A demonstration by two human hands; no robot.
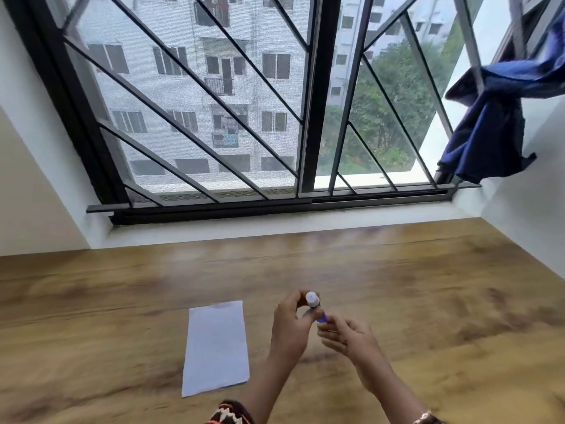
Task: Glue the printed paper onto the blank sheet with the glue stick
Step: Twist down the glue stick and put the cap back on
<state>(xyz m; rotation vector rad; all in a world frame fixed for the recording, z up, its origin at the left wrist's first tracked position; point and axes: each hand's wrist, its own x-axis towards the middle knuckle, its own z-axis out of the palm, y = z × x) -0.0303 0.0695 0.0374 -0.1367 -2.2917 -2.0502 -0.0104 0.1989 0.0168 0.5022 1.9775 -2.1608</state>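
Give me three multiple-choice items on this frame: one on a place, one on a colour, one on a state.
1. Where does the white sheet lie?
A. on the wooden surface, on the left hand's side
B. on the window sill
C. under the blue cloth

2. What colour is the cloth hanging by the window?
A. red
B. blue
C. yellow

3. What is the state of the glue stick?
A. lying on the sheet
B. standing alone on the wood
C. held up between both hands

Key: 1 A, the sheet lies flat on the wood beside the left hand. 2 B, the cloth at the upper right is blue. 3 C, the left hand grips the stick while the right hand touches its lower blue end.
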